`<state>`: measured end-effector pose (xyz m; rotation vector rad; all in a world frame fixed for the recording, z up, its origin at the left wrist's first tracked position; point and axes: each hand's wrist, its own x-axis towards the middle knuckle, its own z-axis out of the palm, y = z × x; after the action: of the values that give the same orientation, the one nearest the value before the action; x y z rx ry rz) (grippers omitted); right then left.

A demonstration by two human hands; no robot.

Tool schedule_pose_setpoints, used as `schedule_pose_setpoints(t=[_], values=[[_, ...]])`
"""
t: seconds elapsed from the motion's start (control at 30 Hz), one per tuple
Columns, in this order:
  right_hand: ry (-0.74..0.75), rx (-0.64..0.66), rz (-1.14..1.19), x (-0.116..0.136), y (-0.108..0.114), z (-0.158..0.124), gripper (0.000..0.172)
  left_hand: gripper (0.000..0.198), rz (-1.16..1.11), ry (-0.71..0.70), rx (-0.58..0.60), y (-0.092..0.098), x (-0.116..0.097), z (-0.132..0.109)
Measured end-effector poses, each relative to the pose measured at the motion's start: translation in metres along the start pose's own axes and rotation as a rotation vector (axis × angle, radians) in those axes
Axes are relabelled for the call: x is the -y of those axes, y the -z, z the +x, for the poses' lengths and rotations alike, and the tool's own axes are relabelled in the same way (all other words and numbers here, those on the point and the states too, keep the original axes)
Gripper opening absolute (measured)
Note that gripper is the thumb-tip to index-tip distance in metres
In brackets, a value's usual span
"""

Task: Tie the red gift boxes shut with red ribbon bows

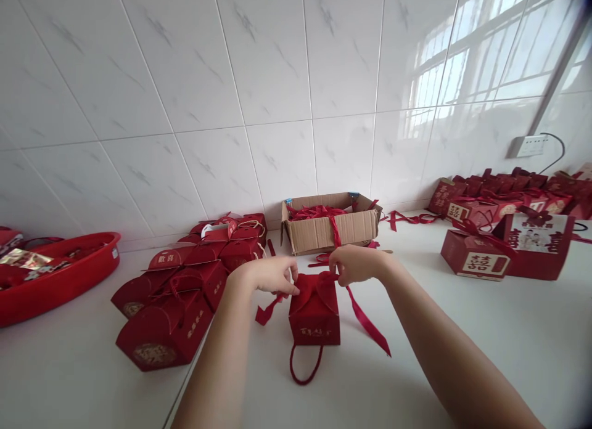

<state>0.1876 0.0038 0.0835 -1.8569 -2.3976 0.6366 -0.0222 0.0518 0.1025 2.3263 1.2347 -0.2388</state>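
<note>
A small red gift box (315, 327) with gold lettering stands upright on the white counter, its flaps folded together on top. A dark red cord handle (306, 379) loops out from its front bottom edge. My left hand (271, 275) is at the box's upper left, fingers pinched on a red ribbon whose short tail (266, 313) hangs to the left. Over the upper right corner, my right hand (354, 265) pinches the ribbon too, and its longer tail (370, 325) trails right onto the counter. The fingers partly hide the ribbon across the top.
Behind the box sits an open cardboard carton (354, 228) full of red ribbons. Several red boxes (169, 330) are grouped on the left, beside a red plastic basin (87, 281). More decorated boxes (478, 256) line the right, before a tiled wall (277, 158) with a power strip (530, 147).
</note>
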Motion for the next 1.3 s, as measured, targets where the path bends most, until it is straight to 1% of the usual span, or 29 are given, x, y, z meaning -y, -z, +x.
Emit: schedule_pose_setpoints(t=[0.13,0.2,0.27,0.37,0.43,0.5,0.6,0.73,0.87,0.97,1.07,1.2,1.3], values=[[-0.031,-0.004,0.019,-0.007,0.006,-0.009,0.023,0.024,-0.022,-0.004,0.001,0.007,0.008,-0.011],[-0.026,-0.002,0.029,-0.011,0.010,-0.013,0.019,0.026,-0.026,0.001,-0.020,0.012,0.012,-0.021],[-0.008,0.020,0.068,-0.015,0.013,-0.017,0.022,0.034,-0.028,0.002,-0.093,0.015,0.013,-0.032],[0.048,0.054,0.184,-0.022,0.018,-0.021,0.039,0.041,-0.070,-0.005,-0.260,0.018,0.009,-0.049],[0.106,0.043,0.274,-0.024,0.020,-0.023,0.045,0.041,-0.118,-0.021,-0.358,0.018,0.005,-0.057],[0.171,0.022,0.364,-0.024,0.022,-0.027,0.045,0.038,-0.167,-0.062,-0.430,0.018,0.000,-0.062],[0.263,0.009,0.490,-0.021,0.024,-0.032,0.041,0.033,-0.295,-0.140,-0.474,0.018,-0.004,-0.064],[0.397,-0.011,0.734,-0.018,0.023,-0.037,0.036,0.029,-0.540,-0.242,-0.460,0.020,-0.005,-0.064],[0.483,-0.121,1.050,-0.014,0.021,-0.035,0.030,0.028,-0.786,-0.357,-0.534,0.022,-0.005,-0.063],[0.481,-0.190,1.257,-0.008,0.020,-0.030,0.023,0.027,-0.921,-0.410,-0.582,0.023,-0.004,-0.062],[0.458,-0.233,1.402,-0.004,0.018,-0.024,0.020,0.028,-1.030,-0.433,-0.586,0.024,-0.003,-0.060],[0.453,-0.286,1.476,0.002,0.018,-0.024,0.019,0.029,-1.045,-0.425,-0.612,0.025,-0.004,-0.058],[0.444,-0.315,1.478,0.005,0.017,-0.027,0.021,0.025,-1.084,-0.423,-0.635,0.024,-0.005,-0.056]])
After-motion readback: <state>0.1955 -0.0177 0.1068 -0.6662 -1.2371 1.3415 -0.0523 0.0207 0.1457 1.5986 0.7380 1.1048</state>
